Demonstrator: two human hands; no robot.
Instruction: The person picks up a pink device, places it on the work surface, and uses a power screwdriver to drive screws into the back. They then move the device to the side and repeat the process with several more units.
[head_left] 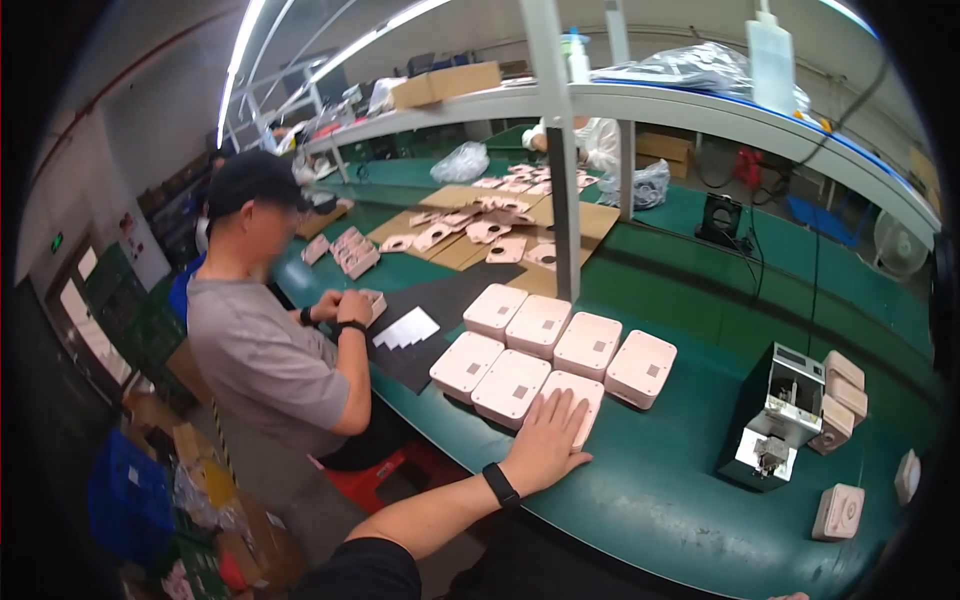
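My left hand (545, 440) lies over the nearest box of a group of pale pink, rounded-corner boxes, with its fingers stretched across the top and the thumb out to the right. That pink box (588, 405) shows only in part beyond my fingers. Beside it stand several like boxes in two rows, among them a pink box (511, 387) to its left and another pink box (640, 368) to its right. Each has a small grey square on top. Just a sliver of my right hand (795, 597) shows at the lower edge; its fingers are hidden.
A black and silver machine (775, 420) stands at right, with smaller pink parts (838, 512) around it. A co-worker (270, 310) handles a pink part at left near white sheets (408, 328). A grey post (560, 200) holds a shelf; pink pieces lie on cardboard (590, 235).
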